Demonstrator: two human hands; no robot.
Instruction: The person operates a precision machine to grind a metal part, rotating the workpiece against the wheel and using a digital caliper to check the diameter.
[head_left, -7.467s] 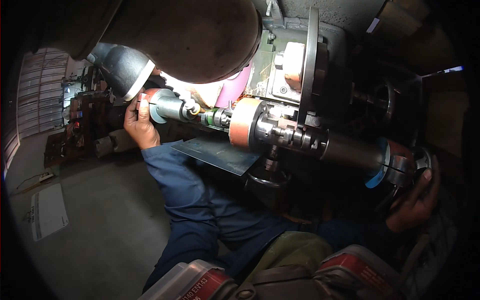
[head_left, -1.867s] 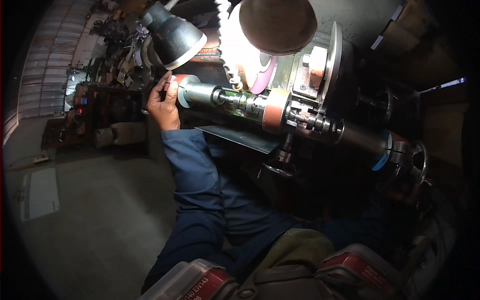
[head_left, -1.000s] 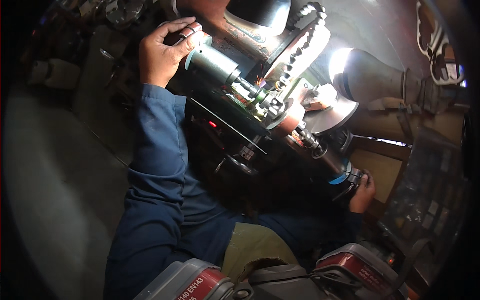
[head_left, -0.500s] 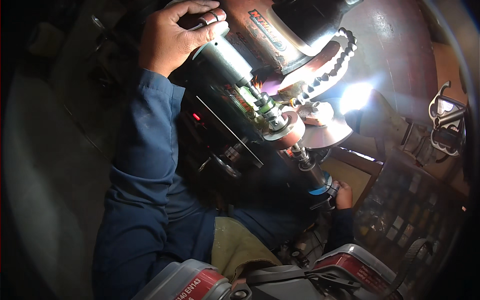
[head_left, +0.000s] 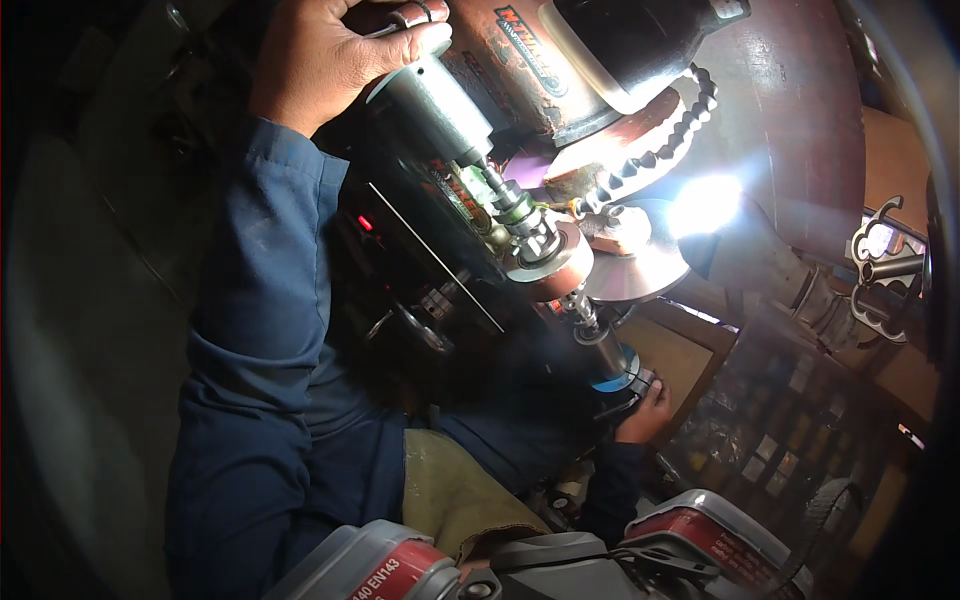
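At the upper left, my left hand (head_left: 325, 55) is closed at the far end of a thick steel cylinder (head_left: 435, 108), its thumb pressed along a dark red and metal piece (head_left: 410, 18) there. Several of its fingers are out of sight. A slim stepped shaft with ring-shaped parts (head_left: 525, 225) runs from the cylinder toward the lower right, through a reddish-brown round collar (head_left: 552, 268). Beyond it sits a second cylinder with a blue band (head_left: 617, 372). My right hand (head_left: 645, 412) is closed on the dark grey clamp-like fitting at that end; its fingers are partly hidden.
A shiny grinding disc (head_left: 650, 265) stands close beside the shaft. Above are a rust-marked machine housing (head_left: 540, 75) and a black segmented hose (head_left: 690, 115). A bright lamp (head_left: 705, 205) glares at right. Respirator filters (head_left: 385, 565) fill the lower edge.
The whole view has shifted, so the machine appears further left. Small orange sparks at the shaft near the steel cylinder no longer show. My right hand sits slightly lower around the fitting.
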